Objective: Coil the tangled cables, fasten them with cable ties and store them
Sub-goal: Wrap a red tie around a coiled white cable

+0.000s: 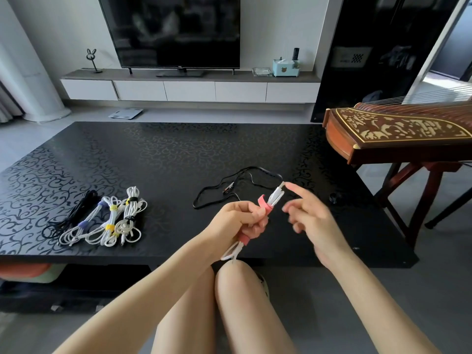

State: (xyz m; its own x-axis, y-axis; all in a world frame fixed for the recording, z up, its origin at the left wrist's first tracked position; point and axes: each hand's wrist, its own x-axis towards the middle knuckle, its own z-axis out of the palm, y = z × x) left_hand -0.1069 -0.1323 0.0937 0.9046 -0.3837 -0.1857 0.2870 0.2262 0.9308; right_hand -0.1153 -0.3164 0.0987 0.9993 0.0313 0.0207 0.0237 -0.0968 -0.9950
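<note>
Left hand (237, 217): I see it gripping a coiled white cable (277, 196) above the table's (153, 154) near edge.
Pink cable ties (265, 208): wrapped round the coil on either side of the fist.
Right hand (311, 221): fingers apart, holding nothing, index tip just beside the connector.
Black cable (219, 190): loose on the table, beyond the hands.
Tied bundles (107, 221): four, near-left.

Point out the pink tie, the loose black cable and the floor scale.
pink tie (265, 206): head view, upper wrap.
loose black cable (268, 172): head view, far stretch.
floor scale (125, 113): head view, top face.
</note>
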